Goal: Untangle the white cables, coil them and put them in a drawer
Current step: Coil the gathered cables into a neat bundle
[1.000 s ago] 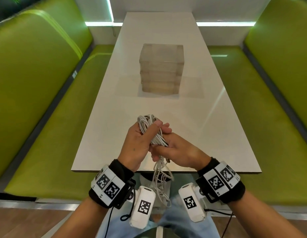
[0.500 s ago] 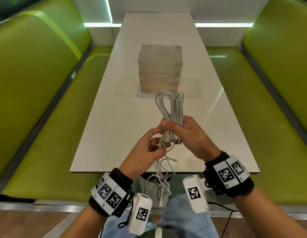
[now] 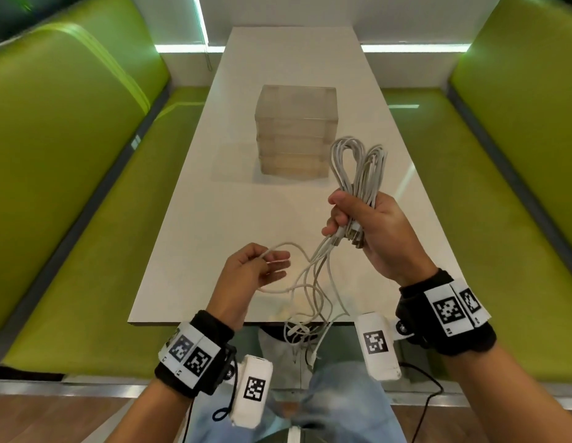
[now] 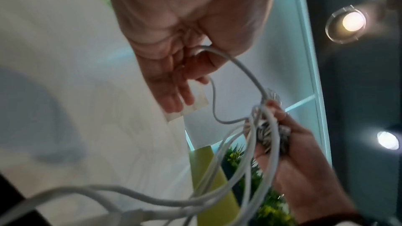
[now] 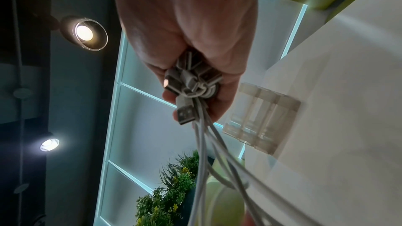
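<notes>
My right hand (image 3: 351, 215) grips a bundle of white cables (image 3: 358, 167) above the right part of the table, loops standing up over the fist. Several USB plugs (image 5: 187, 82) stick out under its fingers. Loose strands (image 3: 313, 282) trail down from the fist over the table's near edge to my lap. My left hand (image 3: 262, 266) is lower and to the left, pinching one white strand (image 3: 284, 246) between thumb and forefinger, the other fingers straight. In the left wrist view the pinched strand (image 4: 239, 64) arcs across to the right hand (image 4: 282, 126). A clear stack of drawers (image 3: 295, 132) stands mid-table, all shut.
The white table (image 3: 220, 219) runs away from me between two green benches (image 3: 70, 219) (image 3: 502, 219). The near table edge (image 3: 214, 321) is under my wrists. A wall with lit strips closes the far end.
My right hand has carried the bundle up and to the right. My left hand has let go of the bundle, moved left and drawn out a single strand; the hands are now apart.
</notes>
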A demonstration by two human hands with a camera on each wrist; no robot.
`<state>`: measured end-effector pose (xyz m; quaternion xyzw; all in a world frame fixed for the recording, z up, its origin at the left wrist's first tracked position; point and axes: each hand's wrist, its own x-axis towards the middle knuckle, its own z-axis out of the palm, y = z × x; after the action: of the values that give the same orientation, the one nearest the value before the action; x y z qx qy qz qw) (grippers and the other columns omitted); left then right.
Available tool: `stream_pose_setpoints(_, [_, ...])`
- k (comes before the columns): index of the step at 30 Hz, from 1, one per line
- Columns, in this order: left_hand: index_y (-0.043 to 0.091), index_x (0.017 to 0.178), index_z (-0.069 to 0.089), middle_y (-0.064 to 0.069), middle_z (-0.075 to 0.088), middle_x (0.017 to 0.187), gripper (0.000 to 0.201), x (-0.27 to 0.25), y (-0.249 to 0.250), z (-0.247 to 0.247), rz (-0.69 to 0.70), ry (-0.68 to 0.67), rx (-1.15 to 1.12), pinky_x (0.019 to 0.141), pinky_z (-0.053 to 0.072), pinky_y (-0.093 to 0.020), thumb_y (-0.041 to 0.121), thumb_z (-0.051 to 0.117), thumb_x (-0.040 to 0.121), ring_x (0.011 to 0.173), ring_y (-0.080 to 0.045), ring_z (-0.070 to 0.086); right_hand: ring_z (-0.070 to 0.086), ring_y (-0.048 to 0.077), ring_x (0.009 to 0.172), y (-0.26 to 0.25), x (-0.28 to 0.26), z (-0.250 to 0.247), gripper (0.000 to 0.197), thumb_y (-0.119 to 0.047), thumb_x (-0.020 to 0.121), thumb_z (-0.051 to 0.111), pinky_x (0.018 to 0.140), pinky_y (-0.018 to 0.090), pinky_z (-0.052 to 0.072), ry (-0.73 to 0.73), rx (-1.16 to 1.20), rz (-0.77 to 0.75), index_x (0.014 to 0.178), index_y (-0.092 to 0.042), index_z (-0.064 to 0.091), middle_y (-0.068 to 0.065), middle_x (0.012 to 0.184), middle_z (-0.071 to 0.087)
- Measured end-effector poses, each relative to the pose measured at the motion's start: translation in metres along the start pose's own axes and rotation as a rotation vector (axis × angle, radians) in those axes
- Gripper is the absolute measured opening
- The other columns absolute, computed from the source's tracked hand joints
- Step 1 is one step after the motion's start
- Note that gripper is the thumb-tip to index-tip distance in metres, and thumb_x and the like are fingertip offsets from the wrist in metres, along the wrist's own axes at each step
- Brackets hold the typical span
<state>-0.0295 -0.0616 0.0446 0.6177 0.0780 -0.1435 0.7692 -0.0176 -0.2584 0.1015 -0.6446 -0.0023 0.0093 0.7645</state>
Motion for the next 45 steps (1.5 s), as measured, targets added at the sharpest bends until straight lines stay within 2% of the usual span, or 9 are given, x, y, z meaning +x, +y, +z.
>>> stream_pose_setpoints(5, [0.007,0.089,0.048,-0.024,0.071,0.099,0.026,0.001,0.019,-0.005,0.060,-0.013,-0.605,0.077,0.058,-0.039,-0.007,0.026,0.088,0.097,-0.036,0.069,0.058,0.022,0.056,0.007,0.001,-0.004,0.013,-0.016,0.092,0.057,0.073,0.048,0.046,0.015,-0.069,0.031,0.088,-0.004,0.058,0.000,0.056,0.052])
stream_pose_setpoints(11, [0.019,0.110,0.055,-0.003,0.069,0.076,0.023,-0.001,0.026,-0.012,-0.019,0.030,-0.337,0.034,0.032,-0.015,0.011,0.041,0.094,0.039,-0.010,0.052,0.056,0.021,0.055,0.001,0.004,-0.007,0.012,-0.014,0.093,0.054,0.068,0.043,0.048,0.076,-0.036,-0.015,0.088,-0.003,0.058,0.000,0.056,0.050])
stream_pose_setpoints(16, [0.010,0.100,0.054,-0.001,0.052,0.054,0.020,-0.003,0.022,-0.016,-0.139,-0.233,-0.266,0.033,0.007,-0.013,0.025,0.049,0.089,0.024,-0.003,0.023,0.056,0.020,0.054,-0.006,0.008,-0.010,0.011,-0.014,0.093,0.055,0.068,0.044,0.046,0.121,-0.030,-0.072,0.085,-0.007,0.058,-0.002,0.055,0.051])
stream_pose_setpoints(22, [0.010,0.069,0.068,-0.003,0.052,0.042,0.027,-0.013,0.024,-0.021,0.000,-0.484,-0.010,0.045,0.034,-0.028,0.034,0.063,0.079,0.040,-0.016,0.049,0.058,0.019,0.054,-0.013,0.017,-0.025,0.011,-0.017,0.092,0.056,0.066,0.045,0.044,0.243,-0.133,-0.159,0.084,-0.010,0.058,-0.005,0.054,0.053])
stream_pose_setpoints(26, [0.009,0.086,0.063,-0.006,0.064,0.060,0.026,-0.012,0.024,-0.019,0.092,-0.594,-0.352,0.106,0.041,-0.043,0.034,0.057,0.089,0.113,-0.040,0.060,0.057,0.021,0.055,-0.011,0.018,-0.025,0.011,-0.017,0.092,0.056,0.064,0.046,0.045,0.226,-0.174,-0.179,0.084,-0.010,0.058,-0.003,0.056,0.053])
stream_pose_setpoints(30, [0.008,0.112,0.047,0.002,0.048,0.057,0.034,-0.011,0.027,-0.016,0.015,-0.686,-0.387,0.097,0.046,-0.051,0.033,0.057,0.092,0.087,-0.039,0.070,0.057,0.022,0.056,-0.007,0.018,-0.024,0.011,-0.017,0.092,0.057,0.065,0.051,0.047,0.216,-0.202,-0.181,0.088,-0.007,0.059,-0.002,0.056,0.053])
stream_pose_setpoints(35, [0.015,0.111,0.055,0.004,0.036,0.053,0.036,-0.012,0.029,-0.015,-0.140,-0.630,-0.292,0.033,0.037,-0.014,0.042,0.038,0.095,0.025,-0.002,0.033,0.057,0.022,0.056,-0.008,0.018,-0.026,0.011,-0.017,0.093,0.056,0.062,0.042,0.047,0.215,-0.210,-0.182,0.090,-0.006,0.058,-0.003,0.056,0.054])
stream_pose_setpoints(39, [0.015,0.114,0.051,-0.001,0.042,0.060,0.042,-0.012,0.026,-0.003,-0.146,-0.527,0.024,0.035,0.032,-0.017,0.049,0.036,0.095,0.034,-0.012,0.037,0.058,0.023,0.057,-0.009,0.018,-0.023,0.012,-0.019,0.092,0.057,0.058,0.035,0.047,0.196,-0.226,-0.166,0.089,-0.007,0.058,-0.006,0.055,0.054])
stream_pose_setpoints(45, [0.022,0.119,0.046,0.002,0.059,0.101,0.031,-0.003,0.010,0.005,-0.030,-0.381,0.792,0.080,0.053,-0.036,0.042,0.048,0.095,0.083,-0.017,0.061,0.057,0.025,0.059,-0.004,0.008,-0.010,0.013,-0.018,0.093,0.056,0.054,0.031,0.047,0.075,-0.216,-0.124,0.089,-0.006,0.057,-0.001,0.057,0.053])
